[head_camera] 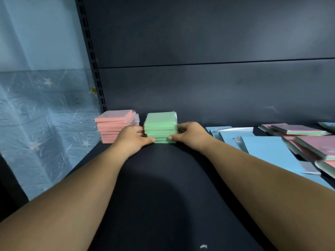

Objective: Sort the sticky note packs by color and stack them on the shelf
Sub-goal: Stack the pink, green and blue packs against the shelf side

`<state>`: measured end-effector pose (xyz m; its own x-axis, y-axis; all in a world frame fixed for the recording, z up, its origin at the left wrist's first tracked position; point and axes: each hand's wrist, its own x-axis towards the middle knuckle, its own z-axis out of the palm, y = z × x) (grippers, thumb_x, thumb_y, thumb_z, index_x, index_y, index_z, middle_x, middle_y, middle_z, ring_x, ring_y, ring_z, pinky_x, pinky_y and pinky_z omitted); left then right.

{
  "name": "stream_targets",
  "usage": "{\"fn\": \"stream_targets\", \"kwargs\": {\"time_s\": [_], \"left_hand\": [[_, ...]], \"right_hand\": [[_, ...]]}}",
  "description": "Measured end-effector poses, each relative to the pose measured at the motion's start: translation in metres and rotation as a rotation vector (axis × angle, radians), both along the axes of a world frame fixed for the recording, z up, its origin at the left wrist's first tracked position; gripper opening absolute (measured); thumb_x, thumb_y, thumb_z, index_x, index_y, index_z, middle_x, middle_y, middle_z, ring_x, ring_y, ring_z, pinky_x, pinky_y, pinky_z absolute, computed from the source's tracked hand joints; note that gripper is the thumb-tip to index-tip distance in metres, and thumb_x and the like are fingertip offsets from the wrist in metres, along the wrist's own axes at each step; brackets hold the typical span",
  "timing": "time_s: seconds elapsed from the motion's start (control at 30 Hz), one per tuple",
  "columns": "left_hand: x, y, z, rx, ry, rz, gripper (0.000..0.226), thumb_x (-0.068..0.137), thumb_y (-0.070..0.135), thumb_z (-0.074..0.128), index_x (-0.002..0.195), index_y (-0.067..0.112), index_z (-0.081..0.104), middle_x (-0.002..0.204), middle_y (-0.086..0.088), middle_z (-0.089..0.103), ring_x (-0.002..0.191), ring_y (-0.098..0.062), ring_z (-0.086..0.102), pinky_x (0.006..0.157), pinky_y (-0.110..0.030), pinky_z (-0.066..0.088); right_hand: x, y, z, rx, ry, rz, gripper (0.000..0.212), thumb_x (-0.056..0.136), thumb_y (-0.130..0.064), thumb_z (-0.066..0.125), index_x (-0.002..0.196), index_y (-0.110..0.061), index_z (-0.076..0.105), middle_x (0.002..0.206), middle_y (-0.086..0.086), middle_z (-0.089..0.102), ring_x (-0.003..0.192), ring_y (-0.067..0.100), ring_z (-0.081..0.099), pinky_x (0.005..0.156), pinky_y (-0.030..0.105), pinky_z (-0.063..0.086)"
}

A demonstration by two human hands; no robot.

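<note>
A stack of several green sticky note packs stands on the dark shelf near the back panel. My left hand grips its left side and my right hand grips its right side, thumbs at the bottom front edge. Just to the left stands a stack of several pink packs, close to the shelf's upright post. My left hand hides part of the pink stack's right side.
Blue packs lie spread flat on the shelf at the right. Loose pink and multicolour packs lie overlapping beyond them at the far right. A blue star-patterned wall borders the shelf on the left.
</note>
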<state>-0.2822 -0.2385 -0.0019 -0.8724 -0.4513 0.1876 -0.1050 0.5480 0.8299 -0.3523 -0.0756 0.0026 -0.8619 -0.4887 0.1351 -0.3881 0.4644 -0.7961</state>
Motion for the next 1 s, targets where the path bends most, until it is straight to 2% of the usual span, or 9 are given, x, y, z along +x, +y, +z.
{"fn": "stream_targets", "kwargs": {"time_s": [0.17, 0.37, 0.47, 0.57, 0.67, 0.77, 0.87, 0.93, 1.0], "left_hand": [[0.0, 0.002, 0.002, -0.092, -0.012, 0.084, 0.042, 0.076, 0.013, 0.074, 0.116, 0.005, 0.063, 0.117, -0.008, 0.066, 0.106, -0.019, 0.061, 0.085, -0.019, 0.037], [0.002, 0.001, 0.005, -0.083, -0.003, 0.12, 0.043, 0.076, 0.013, 0.074, 0.117, 0.004, 0.062, 0.115, -0.009, 0.066, 0.103, -0.02, 0.061, 0.085, -0.02, 0.038], [0.008, 0.001, 0.007, -0.017, -0.01, 0.06, 0.036, 0.078, 0.017, 0.074, 0.111, 0.006, 0.065, 0.105, -0.004, 0.069, 0.091, -0.017, 0.061, 0.088, -0.024, 0.043], [0.009, -0.001, 0.011, 0.178, 0.115, 0.072, 0.04, 0.082, 0.016, 0.069, 0.117, 0.0, 0.061, 0.097, -0.002, 0.063, 0.091, -0.017, 0.059, 0.098, -0.033, 0.045], [0.007, 0.003, 0.011, 0.295, 0.18, 0.072, 0.039, 0.085, 0.008, 0.064, 0.121, -0.005, 0.057, 0.098, -0.005, 0.06, 0.086, -0.015, 0.058, 0.087, -0.026, 0.05], [0.003, 0.005, 0.008, 0.286, 0.203, 0.065, 0.033, 0.085, 0.007, 0.063, 0.116, -0.004, 0.061, 0.098, -0.005, 0.062, 0.074, -0.006, 0.057, 0.073, -0.013, 0.05], [0.0, 0.004, 0.006, 0.294, 0.215, 0.087, 0.031, 0.085, 0.009, 0.065, 0.113, -0.002, 0.064, 0.096, -0.006, 0.065, 0.081, -0.014, 0.06, 0.084, -0.023, 0.051], [0.002, 0.003, 0.003, 0.31, 0.181, 0.066, 0.028, 0.083, 0.01, 0.067, 0.11, 0.003, 0.066, 0.096, -0.004, 0.067, 0.089, -0.018, 0.061, 0.095, -0.031, 0.048], [0.005, 0.0, -0.001, 0.276, 0.119, 0.045, 0.031, 0.078, 0.009, 0.071, 0.109, 0.011, 0.065, 0.098, -0.004, 0.069, 0.095, -0.02, 0.064, 0.099, -0.035, 0.046]], "right_hand": [[-0.001, -0.002, 0.002, 0.108, 0.084, 0.009, 0.04, 0.078, -0.011, 0.07, 0.118, -0.007, 0.063, 0.116, 0.006, 0.066, 0.109, 0.021, 0.06, 0.096, 0.028, 0.045], [-0.002, -0.006, 0.0, 0.058, 0.061, 0.028, 0.041, 0.077, -0.011, 0.072, 0.117, -0.008, 0.064, 0.117, 0.007, 0.066, 0.111, 0.021, 0.06, 0.1, 0.032, 0.044], [0.002, -0.002, 0.001, -0.042, 0.031, 0.043, 0.046, 0.078, -0.02, 0.073, 0.121, -0.013, 0.061, 0.12, 0.002, 0.064, 0.113, 0.016, 0.058, 0.102, 0.03, 0.042], [0.001, -0.004, 0.0, -0.127, 0.044, 0.02, 0.05, 0.08, -0.028, 0.071, 0.125, -0.011, 0.06, 0.123, 0.003, 0.064, 0.115, 0.016, 0.058, 0.104, 0.033, 0.042], [0.002, -0.008, -0.003, -0.201, 0.008, -0.017, 0.052, 0.079, -0.03, 0.072, 0.124, -0.009, 0.061, 0.121, 0.008, 0.065, 0.114, 0.022, 0.059, 0.102, 0.038, 0.045], [0.002, -0.01, -0.001, -0.225, -0.007, -0.056, 0.046, 0.08, -0.025, 0.073, 0.12, -0.005, 0.063, 0.114, 0.012, 0.067, 0.106, 0.024, 0.063, 0.098, 0.038, 0.048], [0.003, -0.011, 0.0, -0.231, -0.016, -0.062, 0.043, 0.079, -0.024, 0.073, 0.117, -0.005, 0.065, 0.108, 0.012, 0.07, 0.096, 0.021, 0.065, 0.095, 0.038, 0.051], [0.003, -0.01, -0.001, -0.216, -0.016, -0.066, 0.042, 0.079, -0.025, 0.073, 0.116, -0.005, 0.065, 0.109, 0.011, 0.069, 0.098, 0.023, 0.066, 0.096, 0.038, 0.05], [0.004, -0.005, 0.0, -0.095, 0.035, -0.054, 0.04, 0.08, -0.026, 0.071, 0.115, -0.008, 0.065, 0.113, 0.008, 0.068, 0.105, 0.023, 0.063, 0.094, 0.031, 0.048]]}}
